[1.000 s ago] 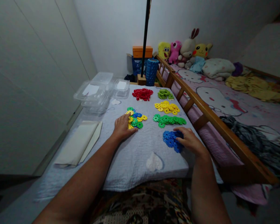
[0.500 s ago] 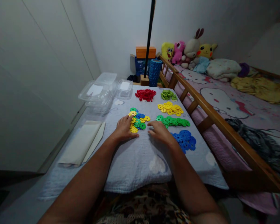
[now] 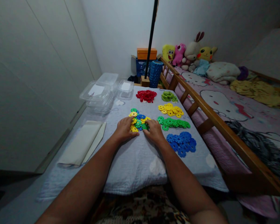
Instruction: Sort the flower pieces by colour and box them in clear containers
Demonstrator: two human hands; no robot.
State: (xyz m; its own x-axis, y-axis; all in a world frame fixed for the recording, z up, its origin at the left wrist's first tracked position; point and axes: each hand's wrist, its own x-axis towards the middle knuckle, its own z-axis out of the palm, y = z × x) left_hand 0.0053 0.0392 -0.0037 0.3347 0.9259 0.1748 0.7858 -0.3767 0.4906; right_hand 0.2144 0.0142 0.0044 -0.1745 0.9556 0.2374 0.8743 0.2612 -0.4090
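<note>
Head view: mixed-colour pile of plastic flower discs (image 3: 138, 118) mid-table on pale quilted cloth (image 3: 135, 161). Left hand (image 3: 124, 130) flat, fingers spread on pile's near-left edge, holding nothing. Right hand (image 3: 154, 132) fingertips at near-right edge, grip unclear. Blue disc pile (image 3: 182, 143) just right; bare cloth nearside.

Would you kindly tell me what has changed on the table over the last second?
The right hand left the blue pile and moved left to the mixed pile, its fingertips now at a green piece beside the left hand; a grip is unclear. The left hand stayed on the mixed pile; the red pile, yellow pile and green pile lie unchanged.
</note>
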